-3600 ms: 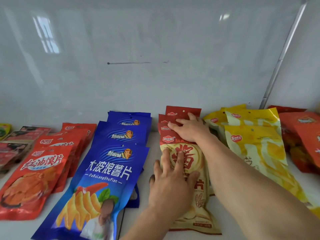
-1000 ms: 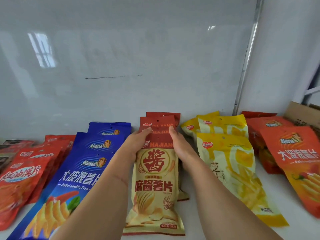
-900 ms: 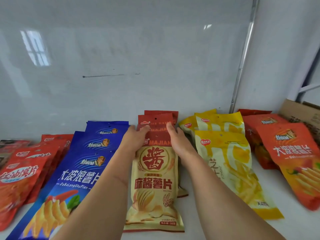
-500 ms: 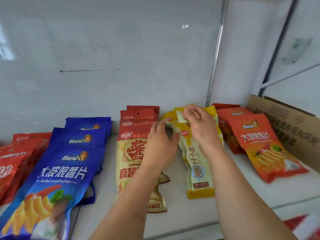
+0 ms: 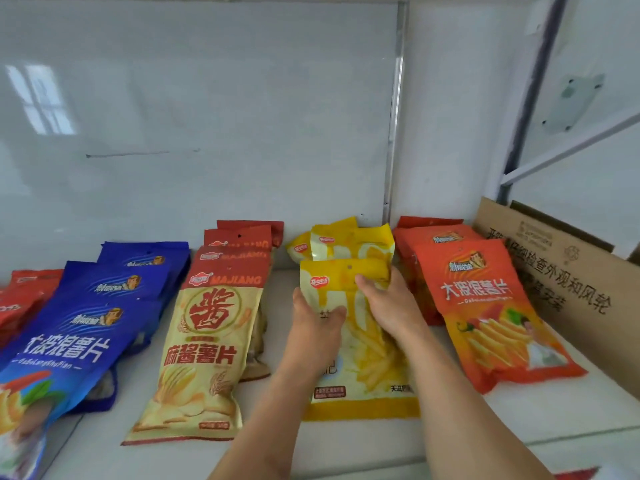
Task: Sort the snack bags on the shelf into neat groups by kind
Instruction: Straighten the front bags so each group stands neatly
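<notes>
Snack bags lie in rows on a white shelf. From left: red bags, blue chip bags, cream-and-red Majiang bags, yellow bags, orange bags. My left hand grips the left edge of the front yellow bag, thumb on its face. On the bag's right side, my right hand holds it near the top. The other yellow bags lie stacked behind it.
A glossy white back wall with a metal strip stands behind the rows. A brown cardboard box printed with black characters sits at the far right, next to the orange bags. The shelf's front edge runs below the bags.
Both hands have left the Majiang stack and moved right onto the yellow bags; the front yellow bag is now held on both sides. The view has shifted right.
</notes>
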Tool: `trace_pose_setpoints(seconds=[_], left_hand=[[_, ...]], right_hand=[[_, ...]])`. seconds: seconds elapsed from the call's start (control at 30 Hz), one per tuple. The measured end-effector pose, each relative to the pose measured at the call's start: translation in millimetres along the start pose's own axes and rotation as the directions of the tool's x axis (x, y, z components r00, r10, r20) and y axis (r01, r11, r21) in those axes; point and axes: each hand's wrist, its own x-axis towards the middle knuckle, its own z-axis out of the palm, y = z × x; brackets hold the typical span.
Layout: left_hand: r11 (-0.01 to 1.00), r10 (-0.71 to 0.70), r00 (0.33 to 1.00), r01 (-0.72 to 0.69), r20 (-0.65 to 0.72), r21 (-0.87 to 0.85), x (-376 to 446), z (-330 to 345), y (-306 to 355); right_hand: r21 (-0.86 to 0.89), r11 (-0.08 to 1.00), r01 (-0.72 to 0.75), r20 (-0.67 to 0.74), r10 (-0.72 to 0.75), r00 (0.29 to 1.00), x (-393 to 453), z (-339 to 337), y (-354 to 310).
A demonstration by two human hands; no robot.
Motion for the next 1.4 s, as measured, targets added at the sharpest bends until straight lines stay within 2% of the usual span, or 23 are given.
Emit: trace_pose_setpoints(seconds=[0.13, 0.3, 0.5, 0.7, 0.8, 0.9, 1.07, 1.2, 1.4], left_hand=[[0.991, -0.042, 0.999, 0.039, -0.017, -0.127, 4, -1, -4], [0.922, -0.188, 0.977, 0.21, 0.097, -0.327, 16, -9, 0], [0.93, -0.156, 0.978, 0.192, 0.136, -0.314, 29, -6, -2], [0.962, -0.081, 0.989, 0.109, 0.121, -0.251, 30, -6, -9], [0.965, -0.083, 0.986, 0.115, 0.144, -0.236, 30, -9, -11], [0.958, -0.135, 0.978, 0.17, 0.161, -0.229, 32, -14, 0], [0.937, -0.21, 0.971, 0.233, 0.113, -0.261, 58, -24, 13], [0.913, -0.237, 0.958, 0.277, 0.163, -0.3, 70, -24, 22], [0.887, -0.175, 0.951, 0.265, 0.255, -0.379, 76, -22, 25]], right_hand=[[0.058, 0.998, 0.023, 0.085, -0.028, 0.996, 4, -10, -3], [0.242, 0.965, -0.103, 0.196, 0.056, 0.979, 25, -18, 0], [0.253, 0.966, -0.061, 0.256, -0.006, 0.967, 38, -13, 4], [0.141, 0.99, 0.013, 0.186, -0.04, 0.982, 39, -9, 8], [0.092, 0.995, -0.023, 0.172, 0.006, 0.985, 38, -9, 14], [0.147, 0.989, 0.005, 0.171, -0.03, 0.985, 35, -11, 12], [0.242, 0.969, 0.052, 0.138, -0.087, 0.987, 30, -15, 9], [0.278, 0.957, 0.087, 0.089, -0.116, 0.989, 30, -10, 14], [0.299, 0.946, 0.123, 0.063, -0.149, 0.987, 34, -9, 15]])
